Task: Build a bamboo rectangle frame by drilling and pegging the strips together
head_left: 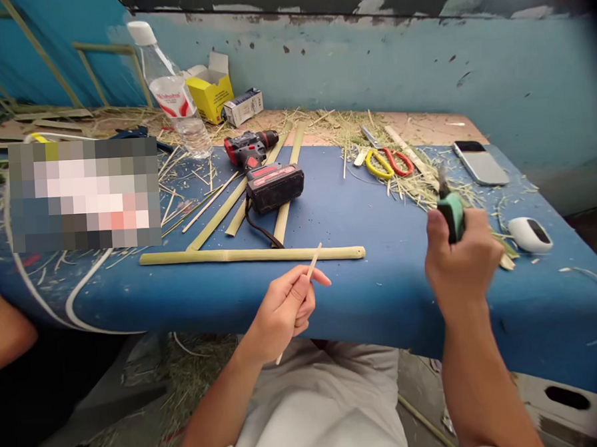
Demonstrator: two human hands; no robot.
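Observation:
My left hand (pixel 286 311) pinches a thin bamboo stick (pixel 314 259) between thumb and fingers, over the table's front edge. The stick is tilted, with its upper end in front of a long bamboo strip (pixel 250 255) lying across the table. On the right, my right hand (pixel 463 255) is raised and wrapped around a utility knife (pixel 452 215) with a green and black handle. The knife's short, dark tip points up and is blurred. Behind it lie scissors (pixel 390 162) with yellow and red handles, among bamboo shavings (pixel 417 189).
A cordless drill (pixel 276 184) rests on bamboo strips mid-table. Behind stand a water bottle (pixel 174 100), a yellow box (pixel 211 91) and a small carton (pixel 244 107). A phone (pixel 480 162) and white case (pixel 529 234) lie right. Another person's arm (pixel 3 325) shows left.

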